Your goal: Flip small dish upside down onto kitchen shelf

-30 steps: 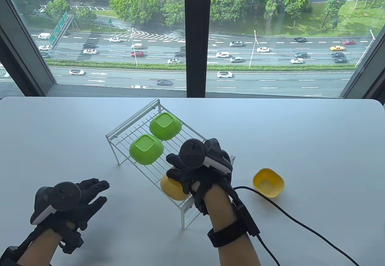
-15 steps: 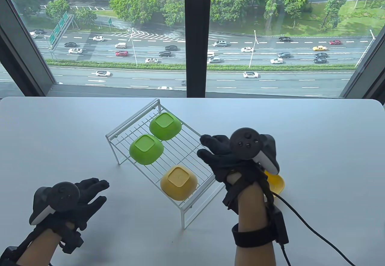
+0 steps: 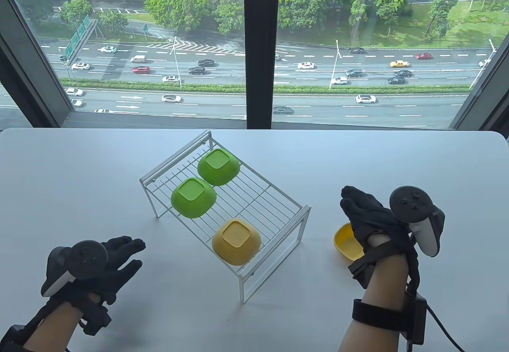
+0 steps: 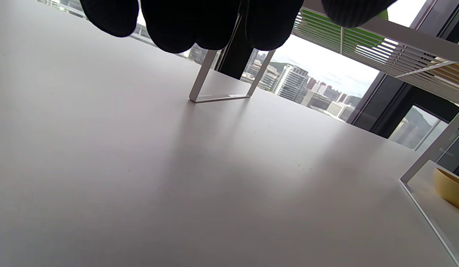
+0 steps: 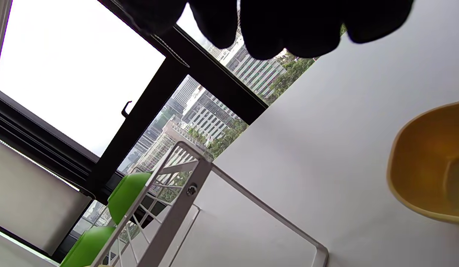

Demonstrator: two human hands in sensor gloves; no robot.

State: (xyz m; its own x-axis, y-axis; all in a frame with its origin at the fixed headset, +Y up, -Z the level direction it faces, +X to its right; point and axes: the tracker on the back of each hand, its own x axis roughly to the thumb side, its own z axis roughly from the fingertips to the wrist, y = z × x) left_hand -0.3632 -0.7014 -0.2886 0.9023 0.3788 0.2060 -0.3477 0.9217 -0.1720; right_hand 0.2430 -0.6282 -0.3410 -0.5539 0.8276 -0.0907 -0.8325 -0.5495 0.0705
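A white wire shelf stands mid-table. Two green dishes and a yellow dish lie upside down on it. Another yellow dish sits upright on the table right of the shelf; it also shows in the right wrist view. My right hand hovers over that dish, fingers spread, holding nothing. My left hand rests open on the table, left of the shelf, empty.
The white table runs to a window at the back. A black cable hangs from my right wrist. The shelf leg stands just ahead of my left fingers.
My right hand let go of the yellow dish on the shelf and moved right, over the upright yellow dish. My left hand has not moved.
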